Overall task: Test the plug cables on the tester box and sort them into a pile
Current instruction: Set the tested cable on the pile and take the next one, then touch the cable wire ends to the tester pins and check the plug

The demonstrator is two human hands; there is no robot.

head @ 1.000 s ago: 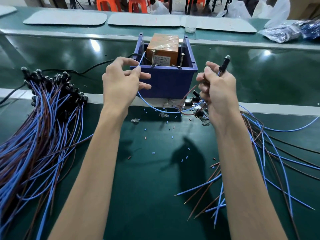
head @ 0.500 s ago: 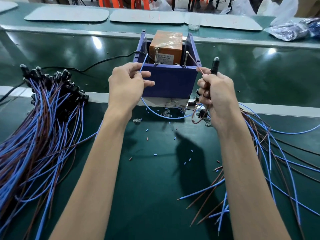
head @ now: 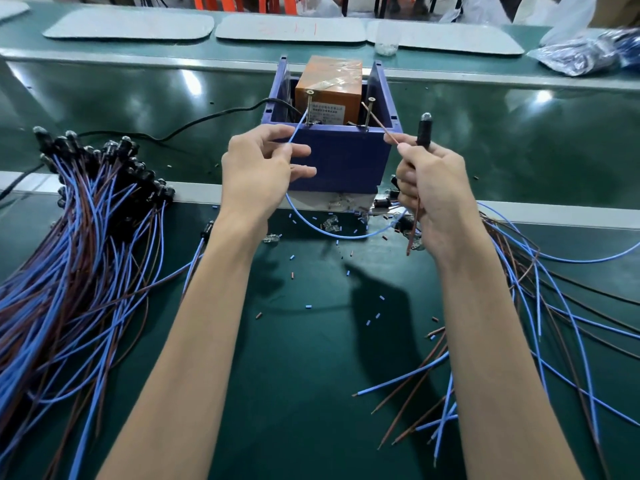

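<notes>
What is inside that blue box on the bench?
An orange block sits in the blue box, two upright screws stand before it, and a black cable enters at the left. The front wall hides the box's floor and the block's base.

Tester box (head: 341,161) centre; sorted pile (head: 79,244) left; loose cables (head: 540,306) right.

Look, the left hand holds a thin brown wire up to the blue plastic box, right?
No. The head view shows the left hand holds a thin blue wire up to the blue plastic box; the right hand holds the thin brown wire.
</notes>
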